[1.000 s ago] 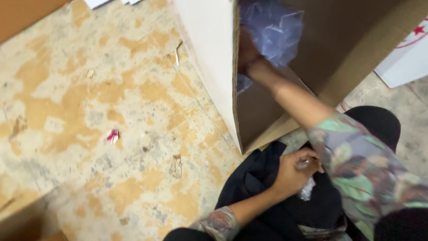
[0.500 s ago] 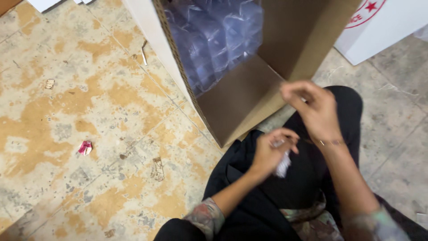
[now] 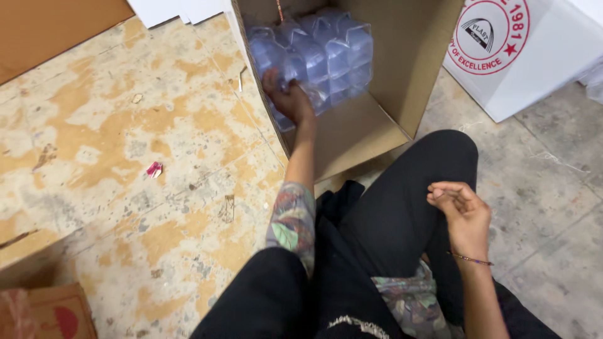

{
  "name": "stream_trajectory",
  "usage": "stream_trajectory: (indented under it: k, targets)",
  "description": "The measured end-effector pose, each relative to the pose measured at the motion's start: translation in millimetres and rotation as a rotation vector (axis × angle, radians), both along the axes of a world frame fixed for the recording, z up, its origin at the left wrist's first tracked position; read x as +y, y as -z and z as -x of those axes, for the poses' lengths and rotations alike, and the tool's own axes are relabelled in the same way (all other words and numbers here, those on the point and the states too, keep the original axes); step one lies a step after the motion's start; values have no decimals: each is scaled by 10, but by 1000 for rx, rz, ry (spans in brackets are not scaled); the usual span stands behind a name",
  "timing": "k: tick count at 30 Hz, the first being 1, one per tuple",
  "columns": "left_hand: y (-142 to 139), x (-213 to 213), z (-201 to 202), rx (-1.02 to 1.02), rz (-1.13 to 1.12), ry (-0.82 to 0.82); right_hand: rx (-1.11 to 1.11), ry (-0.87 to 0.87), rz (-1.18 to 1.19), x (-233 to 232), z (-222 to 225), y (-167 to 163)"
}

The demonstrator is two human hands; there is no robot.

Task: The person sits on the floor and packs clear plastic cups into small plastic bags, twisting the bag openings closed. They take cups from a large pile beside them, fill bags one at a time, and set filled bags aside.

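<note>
An open brown cardboard box [image 3: 402,69] lies on its side in front of me. Inside it sits a stack of clear bluish plastic containers [image 3: 326,50], wrapped together. My left hand [image 3: 287,97] reaches into the box, and its fingers curl onto the stack's lower left corner. My right hand [image 3: 461,210] hovers over my lap above my black trousers. Its fingers are curled in loosely, and nothing shows in them.
A white carton with a red round emblem [image 3: 534,69] stands to the right of the box. A flat brown cardboard sheet [image 3: 56,25] lies top left, and another carton [image 3: 44,314] sits at bottom left. A small pink scrap [image 3: 154,169] lies on the stained floor.
Both hands were together over my lap with a small white piece. My left hand has since reached up into the box onto the plastic stack, while my right hand stays by my lap.
</note>
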State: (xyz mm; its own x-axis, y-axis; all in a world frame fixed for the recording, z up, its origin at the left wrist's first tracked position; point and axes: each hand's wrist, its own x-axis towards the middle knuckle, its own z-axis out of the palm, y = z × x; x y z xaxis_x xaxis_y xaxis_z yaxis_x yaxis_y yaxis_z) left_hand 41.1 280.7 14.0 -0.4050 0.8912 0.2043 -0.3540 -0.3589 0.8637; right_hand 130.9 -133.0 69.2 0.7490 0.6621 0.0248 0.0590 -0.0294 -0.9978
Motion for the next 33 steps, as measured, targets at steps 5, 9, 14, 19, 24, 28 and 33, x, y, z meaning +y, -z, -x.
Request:
stream_trajectory:
  k: [5,9,14,19,24,28,33]
  targets:
    - [-74,272,96,108,-1,-124,-39,38,64,-387,41,199]
    - [-73,392,133,477,-94,-331,-91,126,94,-756,53,217]
    - [-194,587,285,777,60,-439,-106,252,98,-1149,1,-82]
    - [-309,303,474,704,-164,-330,-228,368,160,-1475,89,-447]
    - [-824,-540,188,587,-493,166,-300,531,171,-2064,162,-540]
    - [-1556,-1439,-570,356,-645,766,-191,616,27,-2494,269,-573]
    - [-1972,-2904,-1617,386,-696,1155,-52,772,-142,-2715,352,-640]
